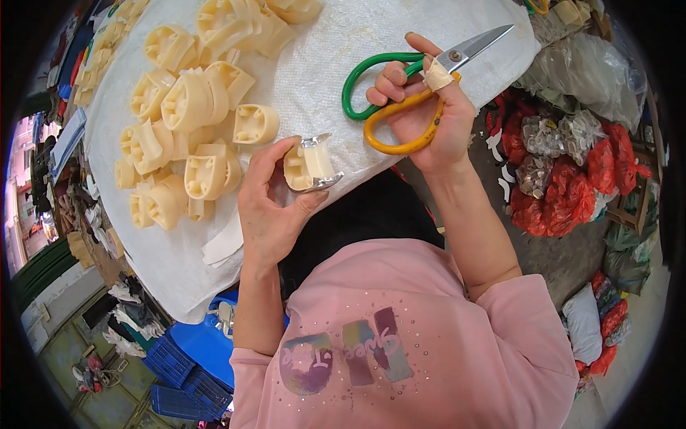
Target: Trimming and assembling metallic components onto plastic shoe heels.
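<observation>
A: Hands?
B: Left hand (270,200) pinches a silver-edged block (316,163), frame centre; right hand (444,118) curls round scissors (455,56), upper right, blades together.
A: Risks?
B: Block could slip if pinch loosens; straying scissors could scratch it.
A: Obstacles?
B: Cream blocks (182,107) crowd the worktop (325,79), upper left.

Lettered garment: pink short-sleeved T-shirt (457,314) on the person
Lettering style: pale, looping handwritten-looking script (389,339), partly legible
Script backing: purple, yellowish and blue-grey painted patches (306,372), set in a slanting row across the shirt's front
Around the script: scattered small shiny dots (421,368)
</observation>
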`<move>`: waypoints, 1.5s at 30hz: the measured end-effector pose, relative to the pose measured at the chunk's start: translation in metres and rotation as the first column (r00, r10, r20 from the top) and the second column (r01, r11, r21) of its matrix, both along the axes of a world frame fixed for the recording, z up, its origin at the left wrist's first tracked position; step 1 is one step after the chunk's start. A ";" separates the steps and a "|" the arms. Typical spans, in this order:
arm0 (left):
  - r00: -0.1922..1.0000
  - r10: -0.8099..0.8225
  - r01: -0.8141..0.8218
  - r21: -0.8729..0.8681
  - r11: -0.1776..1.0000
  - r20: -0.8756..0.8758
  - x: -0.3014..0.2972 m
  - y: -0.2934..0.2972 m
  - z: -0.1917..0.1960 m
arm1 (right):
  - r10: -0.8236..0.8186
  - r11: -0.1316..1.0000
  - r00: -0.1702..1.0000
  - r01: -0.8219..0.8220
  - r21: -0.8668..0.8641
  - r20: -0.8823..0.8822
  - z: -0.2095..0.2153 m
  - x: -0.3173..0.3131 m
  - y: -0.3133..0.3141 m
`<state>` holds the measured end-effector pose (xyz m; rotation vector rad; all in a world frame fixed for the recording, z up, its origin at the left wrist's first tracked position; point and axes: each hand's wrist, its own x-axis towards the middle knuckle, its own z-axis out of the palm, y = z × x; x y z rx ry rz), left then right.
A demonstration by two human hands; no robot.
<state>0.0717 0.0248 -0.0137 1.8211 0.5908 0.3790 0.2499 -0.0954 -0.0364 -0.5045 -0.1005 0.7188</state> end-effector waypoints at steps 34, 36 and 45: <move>0.977 0.135 -0.031 0.520 0.854 -0.163 0.019 -0.018 0.008 | -0.088 0.994 0.880 0.044 0.103 0.467 0.057 -0.014 -0.045; 0.978 0.138 -0.031 0.546 0.837 -0.156 0.019 -0.020 0.005 | 0.027 0.999 0.922 -0.009 -0.047 0.387 0.027 -0.034 -0.027; 0.980 0.106 0.004 0.549 0.836 -0.168 0.019 -0.016 0.005 | 0.065 0.996 0.908 -0.087 0.033 0.414 0.031 -0.012 -0.024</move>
